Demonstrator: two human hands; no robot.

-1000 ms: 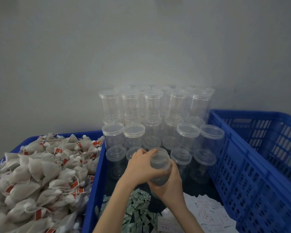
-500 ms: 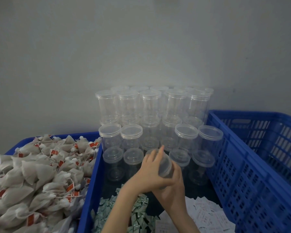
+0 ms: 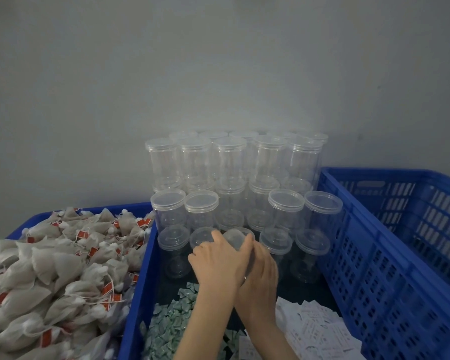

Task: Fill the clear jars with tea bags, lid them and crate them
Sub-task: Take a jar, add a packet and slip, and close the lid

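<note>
Left hand [image 3: 216, 258] wraps over the top of one clear jar [image 3: 238, 239] in the front row, fingers curled round its lid. Right hand [image 3: 260, 271] clasps the same jar lower down, on the wall, though most of that grip is hidden behind the left. Jar stands in the middle crate [image 3: 138, 276], between other lidded jars in that row.

Handling, as judged: empty thin plastic, very light, stiff enough but likely to flex if squeezed; smooth and a bit slippery. Best held one hand on the body, the other round the lid rim to work it off.

Containers:
- Middle crate: stacked empty jars [image 3: 229, 162] at the back, all lidded, several tiers high against the wall; green packets [image 3: 166, 323] and white packets [image 3: 315, 331] loose at the near end.
- Left crate [image 3: 31, 222]: heaped with tea bags [image 3: 50, 268], pyramid type, red tags on strings.
- Right crate [image 3: 400, 255]: nothing visible inside from this angle.
</note>
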